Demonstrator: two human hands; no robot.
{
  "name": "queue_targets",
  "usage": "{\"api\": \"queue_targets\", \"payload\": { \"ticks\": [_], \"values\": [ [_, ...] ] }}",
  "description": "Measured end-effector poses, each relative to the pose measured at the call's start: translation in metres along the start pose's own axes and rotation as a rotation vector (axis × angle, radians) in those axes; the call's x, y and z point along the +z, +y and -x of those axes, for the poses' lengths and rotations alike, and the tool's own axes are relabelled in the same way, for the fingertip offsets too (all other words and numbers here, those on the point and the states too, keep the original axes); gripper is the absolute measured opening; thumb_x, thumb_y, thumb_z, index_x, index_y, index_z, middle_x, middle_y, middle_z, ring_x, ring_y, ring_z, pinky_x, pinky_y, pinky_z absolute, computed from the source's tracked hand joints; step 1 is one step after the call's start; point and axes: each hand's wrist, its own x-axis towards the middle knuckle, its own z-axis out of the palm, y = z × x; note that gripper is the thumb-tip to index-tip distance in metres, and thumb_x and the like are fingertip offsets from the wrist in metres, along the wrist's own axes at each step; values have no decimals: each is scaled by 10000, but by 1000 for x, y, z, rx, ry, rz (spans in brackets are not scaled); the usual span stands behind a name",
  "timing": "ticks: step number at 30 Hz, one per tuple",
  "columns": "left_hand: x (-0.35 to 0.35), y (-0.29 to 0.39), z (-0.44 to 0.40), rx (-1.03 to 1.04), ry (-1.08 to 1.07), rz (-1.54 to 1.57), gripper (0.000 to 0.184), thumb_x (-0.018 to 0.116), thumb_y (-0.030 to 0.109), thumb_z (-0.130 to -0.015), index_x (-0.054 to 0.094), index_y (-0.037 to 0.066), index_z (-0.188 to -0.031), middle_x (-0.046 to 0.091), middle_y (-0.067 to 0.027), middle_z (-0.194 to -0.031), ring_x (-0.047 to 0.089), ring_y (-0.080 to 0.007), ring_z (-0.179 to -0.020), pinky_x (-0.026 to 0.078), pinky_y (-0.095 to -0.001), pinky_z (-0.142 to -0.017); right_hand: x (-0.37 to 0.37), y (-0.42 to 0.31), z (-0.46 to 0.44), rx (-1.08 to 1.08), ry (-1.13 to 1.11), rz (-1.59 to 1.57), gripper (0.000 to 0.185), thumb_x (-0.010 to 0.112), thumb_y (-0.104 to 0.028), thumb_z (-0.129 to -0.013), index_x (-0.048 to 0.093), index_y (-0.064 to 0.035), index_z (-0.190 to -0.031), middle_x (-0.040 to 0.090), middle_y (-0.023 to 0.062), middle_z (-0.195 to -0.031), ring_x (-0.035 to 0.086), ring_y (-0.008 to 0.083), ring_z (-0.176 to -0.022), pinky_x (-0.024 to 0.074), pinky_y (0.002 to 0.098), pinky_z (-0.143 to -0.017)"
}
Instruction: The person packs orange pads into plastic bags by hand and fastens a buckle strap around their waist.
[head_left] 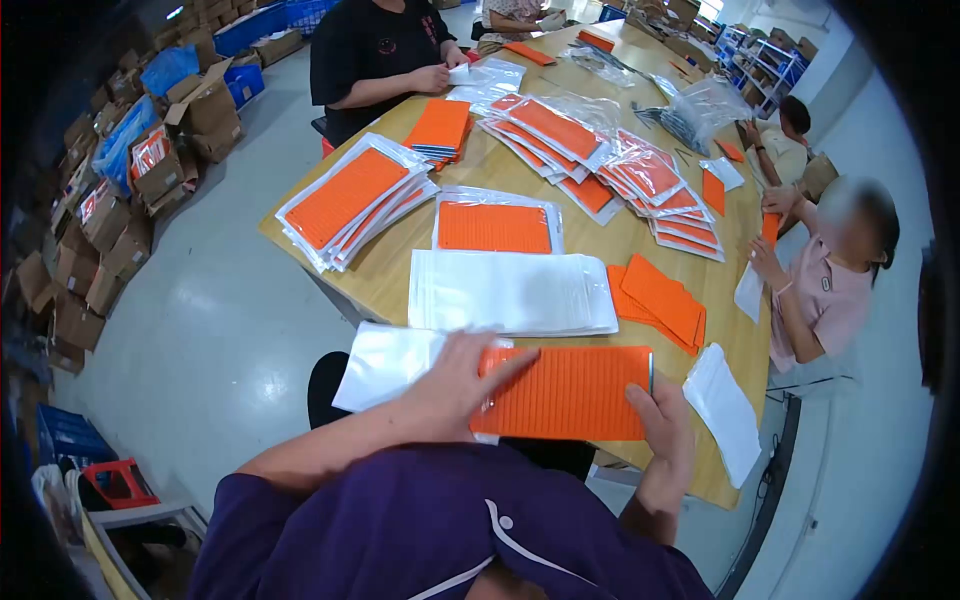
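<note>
An orange ribbed sheet stack (575, 393) lies level in front of my body, its left end at the mouth of a clear and white plastic bag (385, 365). My left hand (455, 380) grips that left end and the bag's edge, thumb across the orange face. At the right end, my right hand (665, 415) holds the stack with its thumb on top. Just beyond lies a pile of white bags (512, 292). Loose orange sheets (665, 300) rest to its right, and a bagged orange pack (495, 228) lies behind it.
Bagged orange packs (345, 198) are piled at the left, with more packs (560, 130) farther back. White bags (725, 415) lie near the right edge of the wooden table (590, 235). Co-workers sit around it. Cardboard boxes (205, 110) line the left floor.
</note>
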Motion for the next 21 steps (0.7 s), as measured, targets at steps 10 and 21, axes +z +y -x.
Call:
{"api": "queue_targets", "payload": {
  "ticks": [10, 21],
  "values": [
    [41, -3, 18, -75, -30, 44, 1054, 814, 226, -642, 219, 221, -1513, 336, -264, -1331, 373, -431, -1215, 337, -510, -1028, 11, 26, -12, 29, -185, -41, 142, 516, -112, -915, 573, 14, -881, 523, -8, -739, 418, 82, -655, 368, 223, -603],
    [45, -3, 20, -122, 74, 123, 939, 820, 241, -628, 331, 178, -1428, 362, -243, -1318, 394, -424, -1186, 364, -485, -1008, 39, 39, -15, 56, -206, -92, 194, 505, -113, -936, 599, 44, -1001, 602, 40, -836, 480, 100, -704, 418, 229, -646]
  ]
}}
